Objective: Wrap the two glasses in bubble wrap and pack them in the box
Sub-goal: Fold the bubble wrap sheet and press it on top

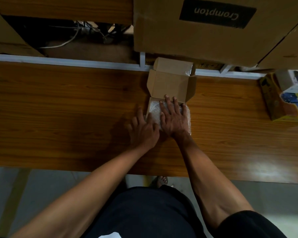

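A small cardboard box (169,86) lies on the wooden table (58,109) with its lid flipped open toward the far edge. Bubble wrap (154,111) fills its tray, and some bulges over the right side. No glass shows through the wrap. My right hand (175,117) lies flat on the bubble wrap, fingers spread and pointing at the lid. My left hand (143,129) rests at the box's left near corner, its fingertips touching the wrap and the box's edge. Both palms press down; neither hand grasps anything.
A large brown "Crompton" carton (213,28) stands behind the table's far edge. At the right end sit a yellow box (280,100) and a small white box (292,81). Cables (72,36) hang in a dark gap at back left.
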Demonstrator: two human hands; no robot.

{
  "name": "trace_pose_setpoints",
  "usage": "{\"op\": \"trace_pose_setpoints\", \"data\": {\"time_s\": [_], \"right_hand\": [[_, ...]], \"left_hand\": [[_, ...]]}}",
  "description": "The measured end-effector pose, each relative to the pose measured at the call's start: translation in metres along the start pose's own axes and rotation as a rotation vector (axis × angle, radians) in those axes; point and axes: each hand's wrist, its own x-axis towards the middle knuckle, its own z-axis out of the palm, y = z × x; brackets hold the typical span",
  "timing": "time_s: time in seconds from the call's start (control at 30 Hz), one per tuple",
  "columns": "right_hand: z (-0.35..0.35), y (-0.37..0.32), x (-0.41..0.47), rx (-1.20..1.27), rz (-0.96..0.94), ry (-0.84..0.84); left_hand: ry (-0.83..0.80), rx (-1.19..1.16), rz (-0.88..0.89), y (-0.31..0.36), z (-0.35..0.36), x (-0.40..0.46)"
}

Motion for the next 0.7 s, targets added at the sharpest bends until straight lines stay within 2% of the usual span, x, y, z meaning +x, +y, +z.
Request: {"op": "trace_pose_setpoints", "data": {"time_s": [0.1,0.17,0.27,0.43,0.53,0.6,0.7], "right_hand": [[0.0,0.0,0.0,0.005,0.002,0.005],[0.0,-0.001,-0.001,0.002,0.003,0.005],[-0.002,-0.002,-0.001,0.004,-0.001,0.0],[-0.005,-0.002,-0.004,-0.005,-0.012,0.005],[-0.004,-0.002,-0.004,-0.014,-0.009,0.008],[-0.003,-0.001,-0.003,-0.015,-0.013,0.0],[-0.003,-0.001,-0.002,0.005,-0.006,0.005]], "left_hand": [[0.066,0.079,0.04,-0.013,0.005,-0.007],[0.046,0.054,0.01,-0.011,0.003,-0.007],[-0.044,-0.071,-0.081,0.007,-0.002,-0.004],[-0.318,-0.388,-0.369,0.03,-0.019,0.013],[-0.387,-0.493,-0.454,0.036,-0.024,0.016],[-0.334,-0.42,-0.386,0.033,-0.021,0.011],[-0.099,-0.177,-0.152,0.019,-0.011,-0.005]]}}
